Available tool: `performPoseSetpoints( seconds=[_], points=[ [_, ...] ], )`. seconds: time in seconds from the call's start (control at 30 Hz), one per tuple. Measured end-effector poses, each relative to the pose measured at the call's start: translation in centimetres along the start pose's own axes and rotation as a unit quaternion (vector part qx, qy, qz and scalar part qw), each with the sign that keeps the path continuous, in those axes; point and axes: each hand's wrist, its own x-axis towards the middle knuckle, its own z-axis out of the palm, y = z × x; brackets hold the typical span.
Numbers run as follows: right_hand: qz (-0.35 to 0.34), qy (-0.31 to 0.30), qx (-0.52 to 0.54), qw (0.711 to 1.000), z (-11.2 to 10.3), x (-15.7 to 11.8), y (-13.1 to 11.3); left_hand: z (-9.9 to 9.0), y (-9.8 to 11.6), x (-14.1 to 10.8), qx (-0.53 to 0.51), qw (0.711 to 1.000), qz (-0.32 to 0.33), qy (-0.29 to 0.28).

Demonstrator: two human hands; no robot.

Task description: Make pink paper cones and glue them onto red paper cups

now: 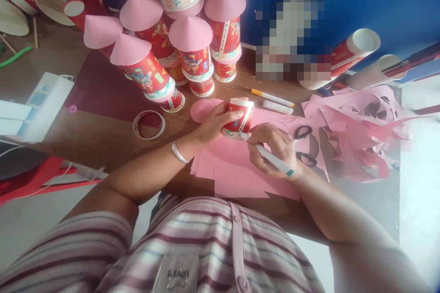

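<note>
My left hand (223,119) is wrapped round a small red paper tube (237,121) with printed pictures and a white band at its end. Green marks show on that white band. In my right hand (273,146) is a white marker (275,160) with a green end cap, its tip touching the lower part of the tube. Pink paper sheets (237,178) lie under both hands. A pink paper circle (202,110) is just behind my left hand. Black-handled scissors (305,146) rest beside my right hand, their blades hidden.
Several red tubes with pink paper cones (190,34) stand stacked at the back. Cut pink scraps (364,132) are heaped at right. A yellow-capped marker (271,97), glue stick (277,107), cardboard ring (149,124) and power strip (48,105) are also on the table.
</note>
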Motion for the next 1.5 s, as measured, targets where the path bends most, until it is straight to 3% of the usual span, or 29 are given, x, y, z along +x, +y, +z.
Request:
performPoseSetpoints(
  seconds=[0.6, 0.97, 1.5],
  points=[
    [0.005, 0.013, -0.009, 1.000, -0.11, 0.11, -0.27, -0.10, -0.31, 0.10, 0.021, 0.997, 0.043, -0.054],
    [0.001, 0.002, -0.011, 1.000, -0.07, 0.15, -0.28, -0.05, -0.46, 0.15, 0.015, 1.000, 0.013, -0.010],
    [-0.005, 0.000, 0.010, 1.000, 0.03, 0.14, -0.20, 0.01, 0.02, -0.06, 0.052, 0.998, 0.030, -0.023]
  ],
)
